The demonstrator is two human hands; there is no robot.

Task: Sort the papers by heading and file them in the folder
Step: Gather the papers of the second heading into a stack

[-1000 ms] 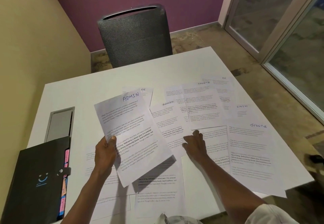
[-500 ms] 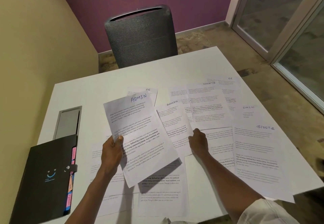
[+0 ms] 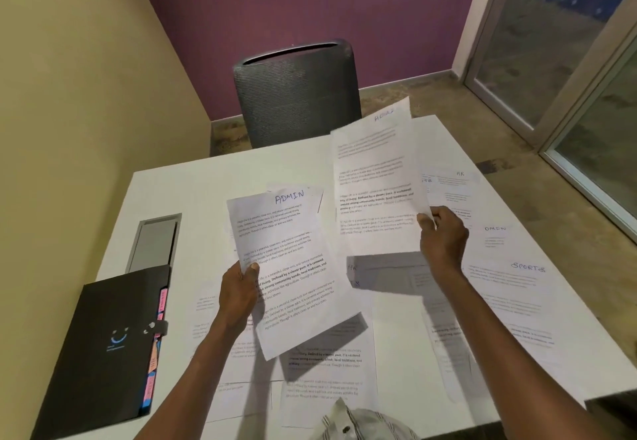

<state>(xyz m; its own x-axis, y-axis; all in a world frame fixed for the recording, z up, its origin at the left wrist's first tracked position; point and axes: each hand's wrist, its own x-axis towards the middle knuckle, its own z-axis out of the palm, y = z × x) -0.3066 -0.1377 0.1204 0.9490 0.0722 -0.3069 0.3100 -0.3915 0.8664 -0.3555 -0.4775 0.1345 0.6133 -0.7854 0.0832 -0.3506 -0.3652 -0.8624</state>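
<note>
My left hand (image 3: 238,296) grips a sheet headed ADMIN (image 3: 293,267) by its left edge, held tilted above the table. My right hand (image 3: 444,238) pinches a second ADMIN sheet (image 3: 375,181) at its right edge and holds it up in the air to the right of the first. Several more papers lie spread on the white table (image 3: 206,191), among them a sheet headed SPORTS (image 3: 517,288) and one headed HR (image 3: 455,184) at the right. The black folder (image 3: 103,353) with coloured tabs lies shut at the table's left front corner.
A grey chair (image 3: 296,91) stands at the table's far side. A grey cable hatch (image 3: 153,243) is set into the table just beyond the folder. A yellow wall runs along the left; glass doors stand at the right.
My right hand has picked the second ADMIN sheet off the table and raised it. My left hand kept its sheet. The camera has tilted up.
</note>
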